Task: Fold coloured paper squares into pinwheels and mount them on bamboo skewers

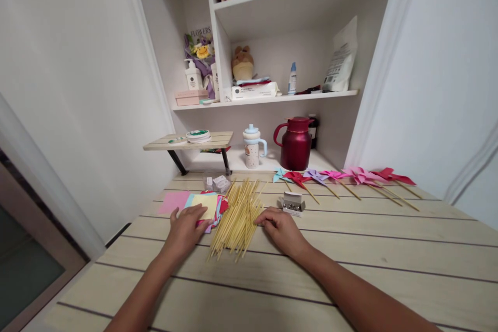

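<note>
We rest our left hand [187,224], loosely spread, on the papers [209,204]; our right hand [282,228] curls at the sticks [237,215], grip unclear; a box [293,204] stands just past it, pinwheels [317,176] and jug [296,146] farther back

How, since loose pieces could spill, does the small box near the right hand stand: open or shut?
Open: the small box has its flap raised, and small shiny pieces show inside.

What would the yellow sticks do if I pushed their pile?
The sticks would probably slide apart and maybe roll, since they lie loose and look thin. Each one is likely light, being so slender. They're probably fairly stiff too, because they look straight rather than droopy.
</note>
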`<state>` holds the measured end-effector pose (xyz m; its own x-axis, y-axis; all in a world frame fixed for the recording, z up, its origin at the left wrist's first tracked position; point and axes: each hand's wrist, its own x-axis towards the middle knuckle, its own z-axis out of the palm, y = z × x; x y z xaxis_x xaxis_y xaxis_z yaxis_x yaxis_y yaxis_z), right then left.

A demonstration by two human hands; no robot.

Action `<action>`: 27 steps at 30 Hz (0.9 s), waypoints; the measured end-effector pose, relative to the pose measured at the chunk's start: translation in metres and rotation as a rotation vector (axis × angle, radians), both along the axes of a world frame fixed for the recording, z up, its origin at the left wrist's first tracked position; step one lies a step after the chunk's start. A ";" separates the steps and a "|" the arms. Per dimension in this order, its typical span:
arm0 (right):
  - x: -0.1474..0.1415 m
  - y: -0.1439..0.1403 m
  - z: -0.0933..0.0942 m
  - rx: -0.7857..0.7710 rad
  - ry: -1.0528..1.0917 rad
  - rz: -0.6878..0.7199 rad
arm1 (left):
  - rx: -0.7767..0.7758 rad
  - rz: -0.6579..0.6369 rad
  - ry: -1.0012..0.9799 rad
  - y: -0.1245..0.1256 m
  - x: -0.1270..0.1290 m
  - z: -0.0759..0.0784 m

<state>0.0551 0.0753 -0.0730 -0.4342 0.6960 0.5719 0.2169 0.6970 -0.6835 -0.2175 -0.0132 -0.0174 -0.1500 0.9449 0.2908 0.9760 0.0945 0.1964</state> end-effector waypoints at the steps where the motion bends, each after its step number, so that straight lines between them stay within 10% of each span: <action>1: 0.000 0.000 0.000 -0.002 0.000 0.001 | 0.001 -0.009 0.000 0.000 -0.001 0.000; 23: 0.002 -0.016 0.028 -0.041 0.151 -0.055 | 0.532 0.030 0.025 0.012 -0.012 0.024; 27: 0.009 -0.031 0.036 -0.484 0.297 0.173 | 0.685 -0.021 0.003 0.017 0.012 0.045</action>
<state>0.0641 0.0438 -0.0374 -0.4345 0.8413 0.3216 -0.1207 0.2995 -0.9464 -0.2058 0.0041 0.0280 -0.1321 0.5500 0.8246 0.9768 -0.0690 0.2025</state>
